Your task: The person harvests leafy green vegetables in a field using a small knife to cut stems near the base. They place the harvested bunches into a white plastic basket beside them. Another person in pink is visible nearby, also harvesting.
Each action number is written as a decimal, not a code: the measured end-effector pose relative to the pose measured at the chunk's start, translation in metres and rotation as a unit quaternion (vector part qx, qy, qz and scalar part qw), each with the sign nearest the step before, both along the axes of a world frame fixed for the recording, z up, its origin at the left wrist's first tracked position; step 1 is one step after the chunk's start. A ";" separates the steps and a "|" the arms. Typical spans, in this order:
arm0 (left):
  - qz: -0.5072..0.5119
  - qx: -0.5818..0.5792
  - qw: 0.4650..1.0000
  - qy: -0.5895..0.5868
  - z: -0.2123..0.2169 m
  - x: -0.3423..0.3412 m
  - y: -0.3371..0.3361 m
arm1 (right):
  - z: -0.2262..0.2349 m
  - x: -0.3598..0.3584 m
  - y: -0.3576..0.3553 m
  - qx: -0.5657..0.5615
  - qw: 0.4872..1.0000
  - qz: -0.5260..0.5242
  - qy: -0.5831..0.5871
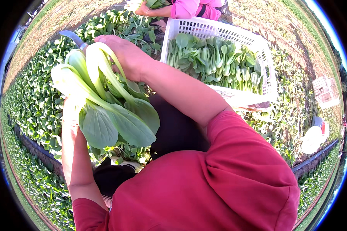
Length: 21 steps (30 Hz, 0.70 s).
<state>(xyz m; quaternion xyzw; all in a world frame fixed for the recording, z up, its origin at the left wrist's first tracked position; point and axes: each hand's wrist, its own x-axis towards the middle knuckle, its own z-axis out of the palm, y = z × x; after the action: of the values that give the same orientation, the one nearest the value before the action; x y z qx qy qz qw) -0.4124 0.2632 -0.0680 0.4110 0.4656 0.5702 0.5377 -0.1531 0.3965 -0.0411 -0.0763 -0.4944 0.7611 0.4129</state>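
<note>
A bunch of bok choy [113,117], with pale thick stalks and broad green leaves, is held up at the left, its stalk ends toward the far left and its leaves hanging toward me. My left hand [72,109] is closed around it from below; glare and the stalks cover most of those fingers. Just beyond the stalks, my right hand [121,56] is closed on a knife [72,37]. The blade sticks out to the far left, and the handle is mostly hidden in the hand. This hand is right beside the stalks; whether it touches them I cannot tell.
A white slatted crate [272,73] holding rows of bok choy stands ahead at the right. Behind it, a co-worker in a pink sleeve [185,8] holds greens. Leafy plants [38,92] cover the ground at left. A white round object [312,139] and a pale crate [325,91] lie far right.
</note>
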 end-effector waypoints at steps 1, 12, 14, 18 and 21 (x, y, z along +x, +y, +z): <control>-0.011 0.024 0.999 -0.019 0.008 0.012 0.008 | -0.003 0.011 0.004 0.107 0.989 -0.102 -0.008; 0.102 0.066 0.990 0.073 0.047 0.214 0.054 | -0.021 0.083 -0.042 0.331 0.866 -0.298 -0.226; 0.081 0.046 0.995 0.036 0.044 0.228 0.054 | -0.022 0.098 -0.041 0.304 0.866 -0.323 -0.231; -0.070 0.151 0.985 -0.042 0.035 0.261 0.067 | -0.034 0.144 -0.031 0.264 0.845 -0.422 -0.195; -0.113 0.166 0.979 -0.040 0.035 0.265 0.076 | -0.037 0.203 -0.038 0.263 0.824 -0.448 -0.227</control>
<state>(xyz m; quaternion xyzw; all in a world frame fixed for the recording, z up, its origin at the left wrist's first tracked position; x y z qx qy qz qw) -0.1473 0.3389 -0.0329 0.5214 0.2935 0.5910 0.5411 0.0504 0.3590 -0.0785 -0.3488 -0.6671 0.2943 0.5888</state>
